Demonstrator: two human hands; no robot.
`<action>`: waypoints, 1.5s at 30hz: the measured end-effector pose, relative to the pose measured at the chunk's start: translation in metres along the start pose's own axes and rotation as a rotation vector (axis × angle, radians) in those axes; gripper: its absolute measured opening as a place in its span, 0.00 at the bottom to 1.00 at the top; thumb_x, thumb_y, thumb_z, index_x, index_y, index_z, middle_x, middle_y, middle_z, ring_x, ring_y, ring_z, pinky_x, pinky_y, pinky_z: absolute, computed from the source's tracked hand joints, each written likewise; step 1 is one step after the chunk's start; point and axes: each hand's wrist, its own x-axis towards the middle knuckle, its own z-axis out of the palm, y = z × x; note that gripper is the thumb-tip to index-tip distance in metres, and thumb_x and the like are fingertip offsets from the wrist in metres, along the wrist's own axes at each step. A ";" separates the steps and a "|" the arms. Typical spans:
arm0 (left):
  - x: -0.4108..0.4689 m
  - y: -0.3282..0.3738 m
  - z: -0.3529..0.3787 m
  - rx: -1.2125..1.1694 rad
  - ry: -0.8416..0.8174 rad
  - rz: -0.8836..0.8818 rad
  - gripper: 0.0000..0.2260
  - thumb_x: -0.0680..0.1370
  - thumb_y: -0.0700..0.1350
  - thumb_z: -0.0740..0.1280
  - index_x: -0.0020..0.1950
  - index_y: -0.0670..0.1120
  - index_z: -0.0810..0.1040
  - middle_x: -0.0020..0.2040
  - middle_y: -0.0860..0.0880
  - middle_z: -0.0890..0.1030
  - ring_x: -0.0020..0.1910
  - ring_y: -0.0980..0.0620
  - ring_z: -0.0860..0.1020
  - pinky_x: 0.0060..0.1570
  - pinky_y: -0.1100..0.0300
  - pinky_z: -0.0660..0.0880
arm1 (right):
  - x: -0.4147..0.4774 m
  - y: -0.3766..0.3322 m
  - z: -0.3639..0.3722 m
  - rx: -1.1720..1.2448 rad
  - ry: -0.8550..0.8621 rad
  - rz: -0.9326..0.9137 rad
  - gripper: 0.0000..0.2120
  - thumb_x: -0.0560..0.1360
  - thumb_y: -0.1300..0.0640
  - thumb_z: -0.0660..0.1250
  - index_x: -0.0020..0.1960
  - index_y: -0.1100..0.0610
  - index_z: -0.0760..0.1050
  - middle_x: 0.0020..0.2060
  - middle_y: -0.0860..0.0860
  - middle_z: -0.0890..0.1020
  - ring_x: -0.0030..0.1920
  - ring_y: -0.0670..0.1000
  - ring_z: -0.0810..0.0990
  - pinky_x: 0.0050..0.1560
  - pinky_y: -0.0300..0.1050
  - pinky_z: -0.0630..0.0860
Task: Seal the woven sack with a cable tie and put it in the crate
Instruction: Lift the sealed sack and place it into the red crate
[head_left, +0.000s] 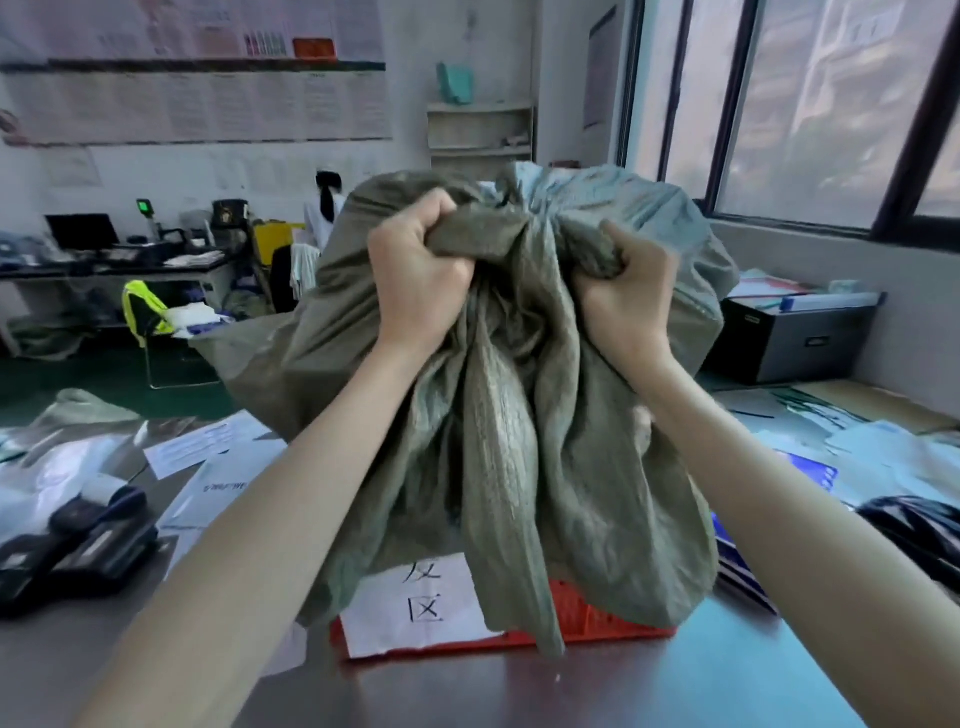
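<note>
Sack (519, 415): grey-green woven fabric, bulky, held up in front of the camera over the crate (597, 618). Its lower folds hang down and cover most of the crate's near edge; can't tell whether the bottom rests inside or only drapes over it. Neck is bunched at the top centre, with something dark at the gather. Can't confirm it's a cable tie.

Left hand (415, 275): closed fist, gripping a wad of sack fabric just left of the gathered neck. Right hand (628, 296): closed fist, gripping fabric just right of the neck. Both forearms bare, reaching up from the bottom corners.

Crate: red-orange plastic mesh, sitting on the dark table (519, 691). White paper sign (415, 603) with handwritten black characters lies against its front, partly under the sack.

Around it: black handheld printer (78, 540) on the table at left, loose papers (208, 447) beyond it, more papers and plastic sleeves at right. Grey box (795, 338) by the windows (831, 104) at right. Far left: desk with a laptop (83, 231), chair with a yellow vest (145, 306). A person in white sits in the background, behind the sack.
</note>
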 end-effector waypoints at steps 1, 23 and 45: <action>0.007 -0.007 0.003 0.015 0.001 -0.009 0.11 0.66 0.28 0.61 0.29 0.40 0.67 0.27 0.50 0.64 0.29 0.59 0.62 0.29 0.60 0.58 | 0.006 0.005 0.004 0.004 0.001 0.025 0.05 0.63 0.69 0.63 0.30 0.67 0.68 0.26 0.64 0.71 0.31 0.47 0.66 0.28 0.57 0.66; -0.038 -0.099 0.031 0.346 -0.205 -0.472 0.10 0.67 0.32 0.63 0.32 0.47 0.74 0.29 0.50 0.73 0.31 0.52 0.69 0.33 0.59 0.62 | -0.029 0.098 0.033 -0.126 -0.238 0.381 0.15 0.59 0.62 0.64 0.44 0.62 0.81 0.42 0.57 0.86 0.46 0.56 0.83 0.50 0.53 0.78; -0.097 -0.115 -0.032 0.731 -1.183 -0.814 0.10 0.79 0.48 0.61 0.41 0.46 0.75 0.35 0.50 0.74 0.31 0.54 0.69 0.27 0.61 0.64 | -0.078 0.108 0.014 -0.587 -1.176 0.638 0.15 0.77 0.57 0.61 0.60 0.63 0.76 0.62 0.57 0.78 0.60 0.56 0.76 0.61 0.47 0.70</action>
